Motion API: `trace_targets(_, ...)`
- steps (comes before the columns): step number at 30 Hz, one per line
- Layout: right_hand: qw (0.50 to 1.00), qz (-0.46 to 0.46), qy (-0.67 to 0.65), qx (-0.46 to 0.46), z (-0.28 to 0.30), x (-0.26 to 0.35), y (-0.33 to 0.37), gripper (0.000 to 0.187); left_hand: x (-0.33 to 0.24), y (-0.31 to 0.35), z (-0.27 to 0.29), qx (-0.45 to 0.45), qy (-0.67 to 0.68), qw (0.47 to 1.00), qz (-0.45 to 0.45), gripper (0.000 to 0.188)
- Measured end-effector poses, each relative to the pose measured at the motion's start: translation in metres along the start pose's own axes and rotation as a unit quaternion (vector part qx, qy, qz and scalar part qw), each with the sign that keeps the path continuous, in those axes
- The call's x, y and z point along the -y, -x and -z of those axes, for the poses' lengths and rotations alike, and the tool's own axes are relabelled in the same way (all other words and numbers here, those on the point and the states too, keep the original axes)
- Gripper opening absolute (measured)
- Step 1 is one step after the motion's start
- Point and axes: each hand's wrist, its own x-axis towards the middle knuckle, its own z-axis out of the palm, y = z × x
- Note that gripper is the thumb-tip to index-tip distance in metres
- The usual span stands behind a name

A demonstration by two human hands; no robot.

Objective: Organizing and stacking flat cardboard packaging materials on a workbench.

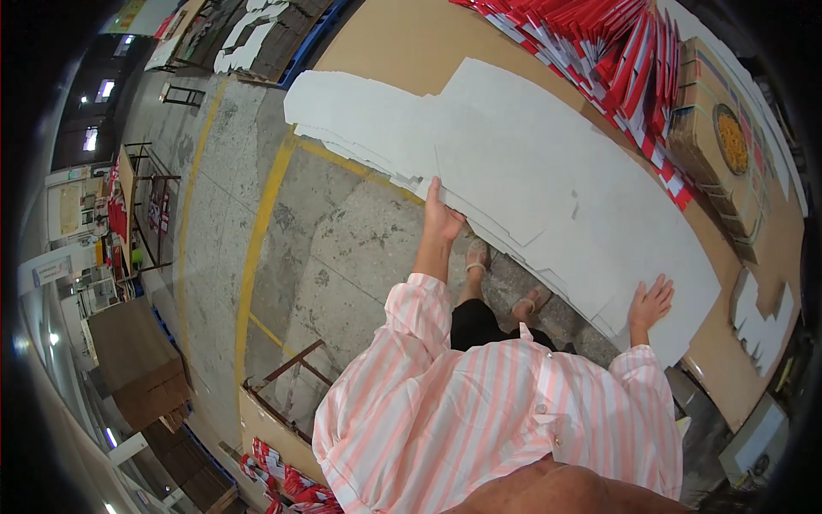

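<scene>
A large white cardboard sheet (514, 146) with a stepped, cut outline lies on a stack of similar sheets. Their uneven edges stick out on the side toward me. At that near edge my left hand (443, 216) has its thumb on top and its fingers around the rim, partly hidden under it. Farther right, my right hand (652, 307) rests flat on the sheet's surface, fingers spread, gripping nothing.
Beneath the sheets is a brown board surface (377, 43). Red-and-white folded cartons (599, 51) are heaped at the far side, beside strapped stacks of printed cartons (719, 137). White cut-outs (760, 317) lie at far right. A metal-framed stand (287, 377) is on the floor at lower left.
</scene>
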Motion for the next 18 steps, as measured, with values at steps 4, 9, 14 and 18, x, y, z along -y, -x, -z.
trace_targets(4, 1.0, 0.005, -0.008, 0.002, 0.002, 0.005, 0.0, 0.063, 0.001, -0.006, 0.014, -0.017, -0.036, 0.999, -0.025, 0.045)
trace_targets(9, 1.0, -0.004, -0.006, 0.009, 0.003, 0.0, 0.001, 0.063, 0.001, 0.008, -0.008, -0.121, -0.231, 0.963, -0.065, 0.043)
trace_targets(14, 1.0, 0.013, -0.02, -0.005, 0.003, 0.005, 0.0, 0.064, 0.017, 0.021, -0.01, -0.188, -0.545, 0.758, -0.305, 0.053)
trace_targets(18, 1.0, 0.004, -0.02, -0.017, -0.001, 0.005, 0.001, 0.064, 0.04, 0.028, -0.01, -0.066, -0.337, 0.901, -0.266, 0.062)
